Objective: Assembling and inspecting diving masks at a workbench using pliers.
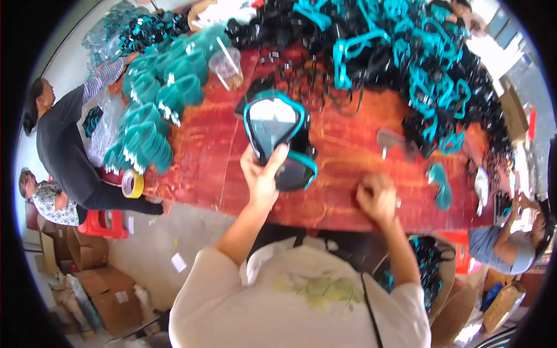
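Observation:
My left hand (pixel 264 177) holds up a diving mask (pixel 275 120) over the middle of the table, thumb across its lower edge. The mask has teal rims, a pale reflecting lens and black parts; a second dark, teal-edged part (pixel 296 174) sits just below, partly behind the hand. Resting near the table's front edge is my right hand (pixel 377 198), its fingers curled in, with nothing visible in them. Beyond the mask lie thin dark straps or frames (pixel 307 81) on the red table (pixel 203 156).
A large pile of teal and black frames (pixel 394 52) covers the far right. Translucent teal pieces (pixel 148 136) stand stacked at left, near yellow tape (pixel 133 184). A plastic cup with a straw (pixel 227 71) stands behind. Co-workers (pixel 64 139) sit or lean at both sides.

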A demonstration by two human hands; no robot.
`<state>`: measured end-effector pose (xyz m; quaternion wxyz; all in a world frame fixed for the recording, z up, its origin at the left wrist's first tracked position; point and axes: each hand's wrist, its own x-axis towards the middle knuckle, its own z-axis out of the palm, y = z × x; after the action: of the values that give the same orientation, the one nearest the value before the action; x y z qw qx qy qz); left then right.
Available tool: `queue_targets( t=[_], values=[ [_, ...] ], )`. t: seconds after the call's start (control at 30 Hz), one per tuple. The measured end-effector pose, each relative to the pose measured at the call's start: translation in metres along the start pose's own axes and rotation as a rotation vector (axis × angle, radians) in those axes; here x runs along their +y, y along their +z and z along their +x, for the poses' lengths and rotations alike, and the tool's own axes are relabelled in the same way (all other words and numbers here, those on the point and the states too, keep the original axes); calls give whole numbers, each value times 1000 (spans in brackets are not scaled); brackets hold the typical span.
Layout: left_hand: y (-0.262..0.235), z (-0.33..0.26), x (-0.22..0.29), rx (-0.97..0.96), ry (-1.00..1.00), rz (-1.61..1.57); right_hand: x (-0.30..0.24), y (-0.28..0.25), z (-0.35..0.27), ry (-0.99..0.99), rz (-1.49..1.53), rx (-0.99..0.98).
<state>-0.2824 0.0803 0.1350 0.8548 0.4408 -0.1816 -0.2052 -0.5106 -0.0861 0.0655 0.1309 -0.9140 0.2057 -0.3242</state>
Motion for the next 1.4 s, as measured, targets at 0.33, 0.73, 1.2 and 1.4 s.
queue_targets(
  t=[0.33,0.73,1.2,1.4],
  values=[
    [5,-19,-13,-60,355,215,-100,-47,114,156,1763,417],
    [13,-32,-17,-67,483,279,-155,-33,116,108,1667,278],
    [14,-36,-29,-56,520,219,-145,-23,115,191,1760,316],
    [10,-38,-28,-146,520,230,-137,-20,120,205,2031,368]
  ],
)
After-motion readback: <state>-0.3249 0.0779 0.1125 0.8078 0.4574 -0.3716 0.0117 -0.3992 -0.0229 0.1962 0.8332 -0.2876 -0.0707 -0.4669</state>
